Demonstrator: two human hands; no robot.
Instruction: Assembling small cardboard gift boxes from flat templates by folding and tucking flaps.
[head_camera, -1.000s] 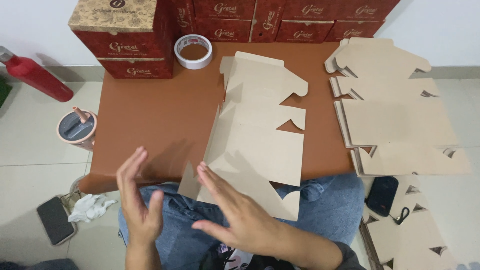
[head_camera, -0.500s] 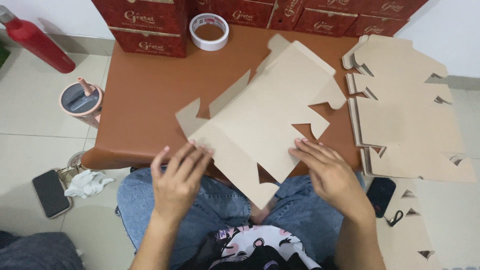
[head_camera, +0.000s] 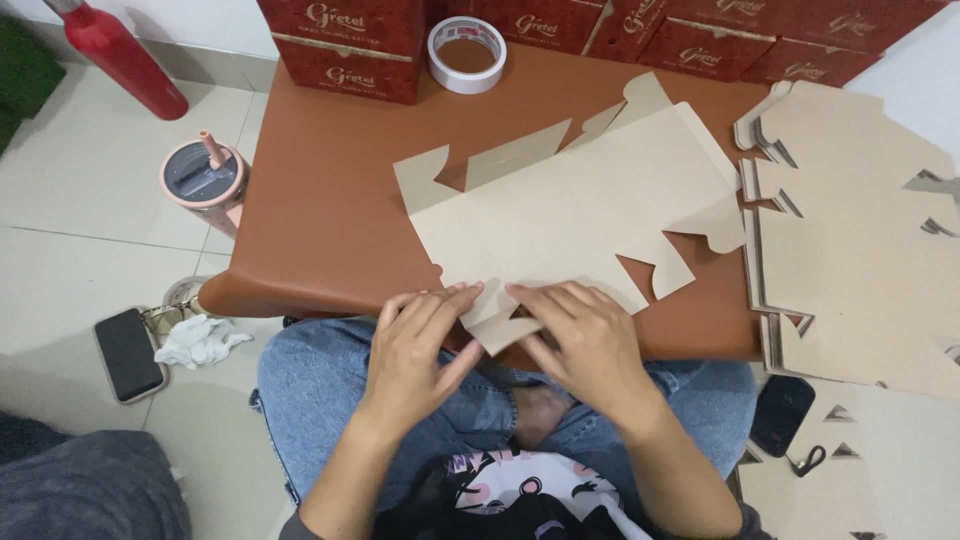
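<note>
The table (head_camera: 330, 200), brown and low, is bearing the work, and the flat box blank (head_camera: 570, 210) is lying across its middle with one near flap hanging over the front edge above the person's lap. Both hands are pressing on that flap: the left hand (head_camera: 415, 345) is lying flat with fingers spread, pinning the flap's left side, and the right hand (head_camera: 590, 345) is pinching and bending its tip, so neither is clenched and both are gripping the cardboard lightly. To crease it well, I judge the left palm should be holding the panel down along the score line while the right is folding the flap over evenly, keeping the blank from sliding on the smooth top. Counting downward in size: one table; one stack (head_camera: 860, 230) of further blanks at the right, its sheets too many and too close to count; at least four red cartons (head_camera: 345, 45) along the far edge; one blank in hand; one red bottle (head_camera: 120, 55); one pink cup (head_camera: 205, 180); one tape roll (head_camera: 467, 52); two phones (head_camera: 128, 352) on the floor.
</note>
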